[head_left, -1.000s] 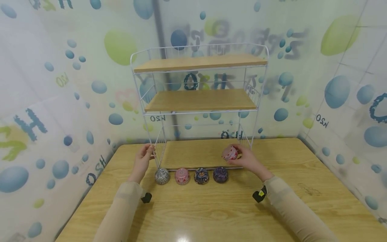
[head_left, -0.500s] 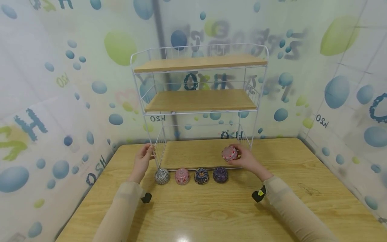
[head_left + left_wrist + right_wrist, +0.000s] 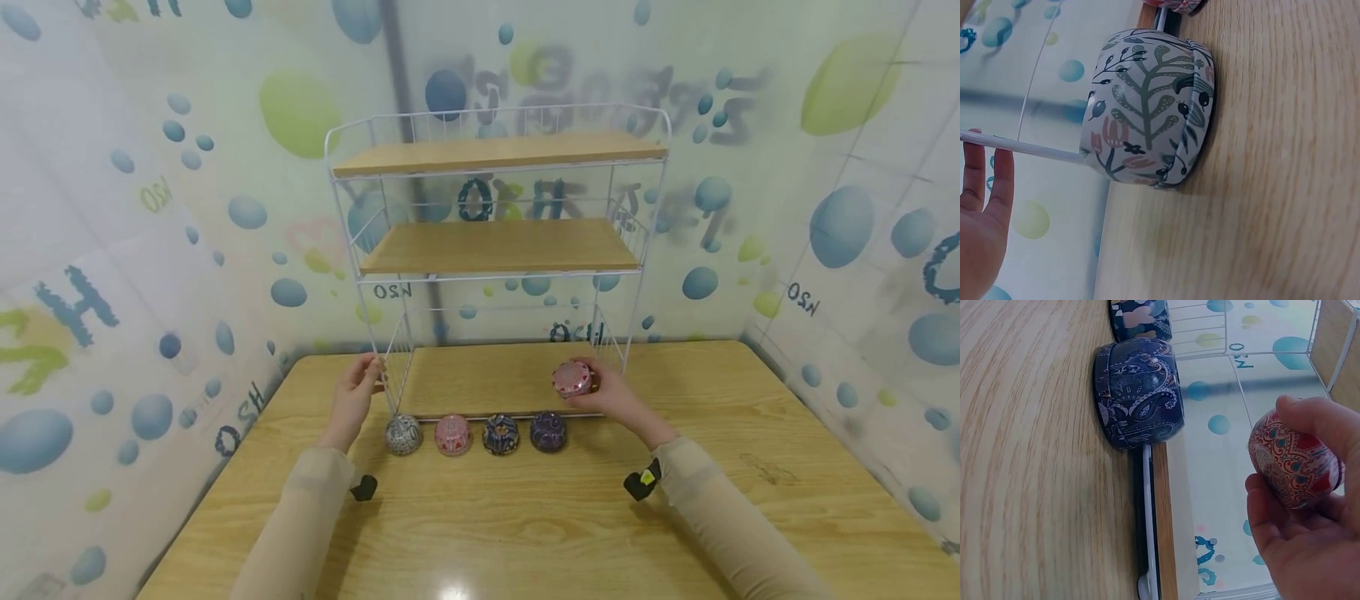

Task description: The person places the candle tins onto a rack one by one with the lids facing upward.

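i take the white wire-frame rack with three wooden boards (image 3: 498,154) as my landmark. there's room to pass into its front, between the middle board (image 3: 498,246) and the bottom board (image 3: 480,375). low along its front edge, four round patterned tins stand in the way: white leafy (image 3: 403,435), pink (image 3: 453,435), navy floral (image 3: 500,434) and dark purple (image 3: 548,432), with only narrow gaps between. the right hand (image 3: 611,392), holding a red patterned round tin (image 3: 572,378), blocks its right front; the left hand (image 3: 358,387) blocks its left front post.
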Demonstrator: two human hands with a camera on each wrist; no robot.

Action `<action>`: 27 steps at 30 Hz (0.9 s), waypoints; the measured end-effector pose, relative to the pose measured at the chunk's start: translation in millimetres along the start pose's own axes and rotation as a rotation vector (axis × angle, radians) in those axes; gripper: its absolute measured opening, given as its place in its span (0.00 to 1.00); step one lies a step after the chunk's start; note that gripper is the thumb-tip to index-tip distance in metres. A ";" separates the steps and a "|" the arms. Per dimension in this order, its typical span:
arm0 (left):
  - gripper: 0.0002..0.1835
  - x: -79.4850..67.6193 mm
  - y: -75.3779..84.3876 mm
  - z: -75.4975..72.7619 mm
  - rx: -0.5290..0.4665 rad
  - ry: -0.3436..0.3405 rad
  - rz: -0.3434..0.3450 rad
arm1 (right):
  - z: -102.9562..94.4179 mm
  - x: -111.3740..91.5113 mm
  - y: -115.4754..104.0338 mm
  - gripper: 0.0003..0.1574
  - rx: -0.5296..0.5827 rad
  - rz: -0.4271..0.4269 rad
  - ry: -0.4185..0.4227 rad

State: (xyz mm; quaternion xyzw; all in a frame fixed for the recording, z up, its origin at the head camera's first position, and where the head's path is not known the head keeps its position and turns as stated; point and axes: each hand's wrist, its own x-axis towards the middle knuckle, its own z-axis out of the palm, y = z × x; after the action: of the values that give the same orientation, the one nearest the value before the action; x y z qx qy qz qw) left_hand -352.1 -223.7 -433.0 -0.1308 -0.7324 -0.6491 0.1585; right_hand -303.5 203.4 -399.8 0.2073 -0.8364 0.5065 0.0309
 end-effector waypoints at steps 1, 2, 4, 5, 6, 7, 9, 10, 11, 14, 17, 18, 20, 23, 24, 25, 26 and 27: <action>0.21 -0.5 -0.1 0.3 -0.002 0.000 0.006 | -0.1 0.3 1.4 0.42 0.001 0.001 0.000; 0.22 -0.7 -0.5 0.6 -0.001 0.002 0.011 | 0.0 1.6 5.5 0.42 0.012 0.005 -0.001; 0.23 -1.4 -1.1 1.3 -0.004 0.005 0.020 | 0.6 4.3 15.1 0.43 0.030 0.009 -0.001; 0.23 -1.6 -1.4 1.4 -0.003 0.005 0.024 | 1.0 5.9 19.6 0.44 0.037 0.012 0.002; 0.24 -1.6 -1.7 1.4 -0.005 0.006 0.025 | 1.2 7.5 24.4 0.44 0.042 0.014 0.003; 0.24 -1.6 -1.8 1.5 -0.004 0.006 0.027 | 1.6 9.2 29.2 0.45 0.044 0.017 0.005; 0.23 -1.2 -1.8 1.3 -0.005 0.007 0.025 | 2.0 11.3 35.5 0.46 0.058 0.026 0.010; 0.23 -0.9 -1.6 1.2 -0.004 0.007 0.023 | 2.0 11.6 36.3 0.46 0.067 0.028 0.012; 0.22 -0.5 -1.2 1.2 -0.005 0.008 0.019 | 2.2 11.9 36.7 0.47 0.075 0.029 0.013; 0.19 0.2 1.4 1.2 -0.013 0.008 0.003 | 2.0 12.3 37.2 0.47 0.099 0.034 0.013; 0.17 -1.8 9.6 2.1 -0.013 0.002 -0.009 | 1.8 12.6 36.4 0.47 0.099 0.039 0.019; 0.17 -2.9 12.8 2.6 -0.011 -0.001 -0.011 | 1.7 12.8 36.1 0.47 0.093 0.041 0.022; 0.16 -5.7 20.2 4.3 -0.008 -0.005 -0.012 | 2.0 12.6 35.8 0.47 0.077 0.046 0.029; 0.16 -9.8 29.7 6.8 0.005 -0.010 -0.007 | 2.4 13.1 35.0 0.47 0.046 0.040 0.034; 0.16 -10.0 30.2 7.1 0.003 -0.007 -0.010 | 2.6 13.6 34.7 0.47 0.041 0.036 0.033; 0.16 -10.4 31.6 7.5 0.005 -0.005 -0.009 | 2.5 14.0 34.4 0.46 0.039 0.032 0.031; 0.16 -10.4 32.2 7.6 0.005 -0.002 -0.007 | 2.5 14.8 34.3 0.46 0.037 0.027 0.029; 0.16 -10.2 32.3 7.5 0.005 -0.002 -0.006 | 2.6 15.5 33.5 0.45 0.042 0.022 0.028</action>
State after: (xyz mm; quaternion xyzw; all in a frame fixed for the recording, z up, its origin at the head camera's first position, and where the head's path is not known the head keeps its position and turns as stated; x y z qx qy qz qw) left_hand -330.4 -212.1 -408.6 -0.1288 -0.7345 -0.6478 0.1561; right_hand -329.9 209.8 -425.0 0.1916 -0.8273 0.5271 0.0329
